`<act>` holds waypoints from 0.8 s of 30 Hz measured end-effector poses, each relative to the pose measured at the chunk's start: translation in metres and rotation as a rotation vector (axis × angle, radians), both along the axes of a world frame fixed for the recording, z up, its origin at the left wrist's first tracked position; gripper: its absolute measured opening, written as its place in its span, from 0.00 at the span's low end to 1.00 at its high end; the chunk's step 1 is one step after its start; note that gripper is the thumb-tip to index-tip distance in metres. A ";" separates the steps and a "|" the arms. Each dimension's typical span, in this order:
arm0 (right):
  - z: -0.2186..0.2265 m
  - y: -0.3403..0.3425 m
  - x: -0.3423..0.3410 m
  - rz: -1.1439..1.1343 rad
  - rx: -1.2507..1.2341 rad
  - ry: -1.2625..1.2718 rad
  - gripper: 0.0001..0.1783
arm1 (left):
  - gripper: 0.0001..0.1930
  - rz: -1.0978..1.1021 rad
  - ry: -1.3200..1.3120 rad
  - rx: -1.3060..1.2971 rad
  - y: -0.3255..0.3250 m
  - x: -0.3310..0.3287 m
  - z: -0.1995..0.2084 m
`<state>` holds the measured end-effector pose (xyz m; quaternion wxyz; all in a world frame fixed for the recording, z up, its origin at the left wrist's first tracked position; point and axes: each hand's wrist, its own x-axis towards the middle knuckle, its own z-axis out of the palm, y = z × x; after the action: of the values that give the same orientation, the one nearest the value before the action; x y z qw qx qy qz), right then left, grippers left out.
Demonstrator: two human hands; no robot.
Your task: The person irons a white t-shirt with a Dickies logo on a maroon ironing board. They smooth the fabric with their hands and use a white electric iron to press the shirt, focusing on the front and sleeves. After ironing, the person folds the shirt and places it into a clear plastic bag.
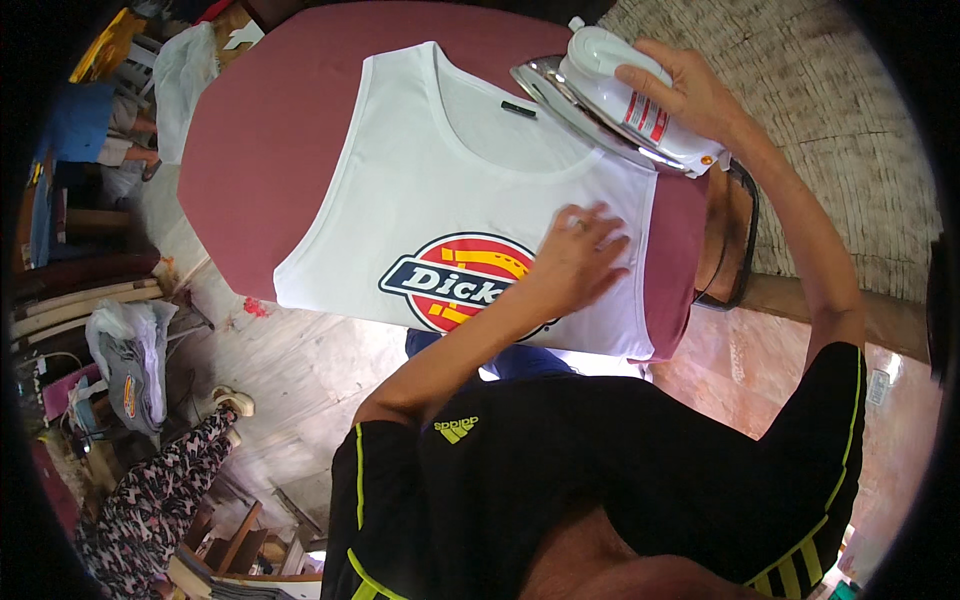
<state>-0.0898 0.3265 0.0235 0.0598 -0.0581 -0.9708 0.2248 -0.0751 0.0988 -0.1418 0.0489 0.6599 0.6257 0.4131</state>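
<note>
Gripping the iron [600, 75] over the shirt's [390, 180] edge, the right hand [688, 90] is near the spread left hand [583, 262], bare board [265, 145] leftward.

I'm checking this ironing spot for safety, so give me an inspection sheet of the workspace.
Surface: maroon padded ironing board, partly covered.
Job's things: white sleeveless top, printed, spread out; white electric iron over its neckline at picture right, contact unclear.
Clutter: plastic bag beside the board; bagged grey garment at far left.
Hands: right hand grips the iron's handle; left hand blurred, fingers spread above the top.
Cables: iron's cord not clearly visible.
Surroundings: marble floor; person in patterned trousers.
</note>
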 end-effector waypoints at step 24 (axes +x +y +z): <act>-0.042 -0.037 -0.044 0.074 -0.052 -0.138 0.19 | 0.33 0.013 0.076 -0.272 -0.026 -0.029 -0.002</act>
<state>-0.1335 0.2899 -0.0183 -0.0172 -0.0390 -0.9680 0.2475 -0.1043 0.0733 -0.1435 0.1115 0.6581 0.6817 0.2996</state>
